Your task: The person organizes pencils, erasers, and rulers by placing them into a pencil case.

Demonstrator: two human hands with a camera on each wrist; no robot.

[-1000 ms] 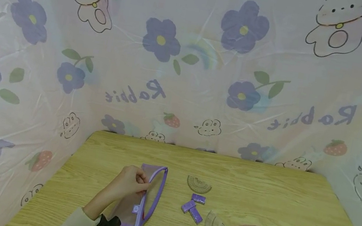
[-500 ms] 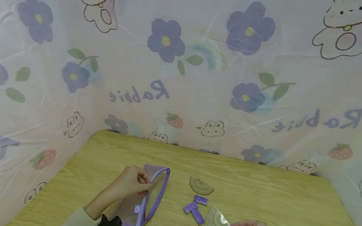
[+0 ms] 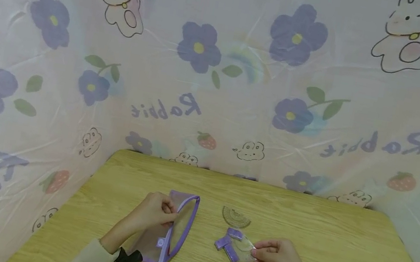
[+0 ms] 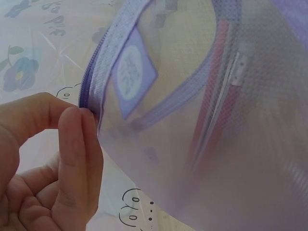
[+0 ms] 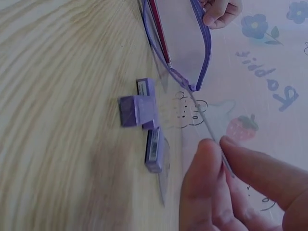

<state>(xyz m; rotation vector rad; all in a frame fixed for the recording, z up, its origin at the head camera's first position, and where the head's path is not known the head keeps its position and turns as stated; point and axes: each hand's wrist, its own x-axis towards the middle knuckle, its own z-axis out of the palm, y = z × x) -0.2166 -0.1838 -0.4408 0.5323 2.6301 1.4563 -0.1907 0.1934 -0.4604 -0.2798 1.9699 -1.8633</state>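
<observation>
My left hand (image 3: 155, 211) pinches the zipped edge of a translucent purple mesh pencil case (image 3: 146, 247), whose mouth gapes toward the right. Red pencils (image 4: 204, 110) show through its mesh in the left wrist view. With thumb and fingertips, my right hand (image 3: 277, 254) grips a clear protractor (image 3: 244, 244), which overlaps the purple blocks in the head view. The right wrist view catches this protractor edge-on, raised off the wood. Several small purple wrapped blocks (image 3: 231, 253), eraser-like, lie together on the table. Just behind them lies a second protractor (image 3: 236, 218).
The wood-grain table (image 3: 323, 230) runs back to a hanging sheet (image 3: 231, 106) printed with rabbits and flowers, which also encloses both sides. A black strap (image 3: 128, 259) sits at my left wrist.
My right hand has lifted the protractor and carried it left and away from me, over toward the purple blocks. The left hand keeps its hold on the case. The head view has shifted slightly.
</observation>
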